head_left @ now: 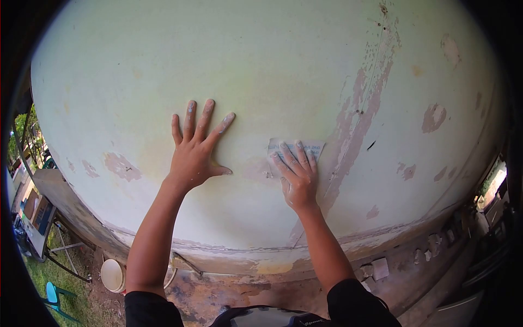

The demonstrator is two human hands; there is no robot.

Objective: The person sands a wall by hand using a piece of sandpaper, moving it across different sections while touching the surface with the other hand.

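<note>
My left hand lies flat on the pale green wall, its fingers spread and its thumb pointing right. Nothing is in it. To its right, my right hand holds a sheet of sandpaper flat to the wall under its fingers. Printed lettering shows on the back of the sheet, and my palm and fingers cover part of it. White dust or filler marks the fingers of both hands. Just right of the sandpaper runs a patched seam of greyish-pink filler.
More filler patches dot the wall. A white bucket stands on the ground at lower left, with a teal chair and a cluttered table farther left. Broken blocks lie along the wall's foot at lower right.
</note>
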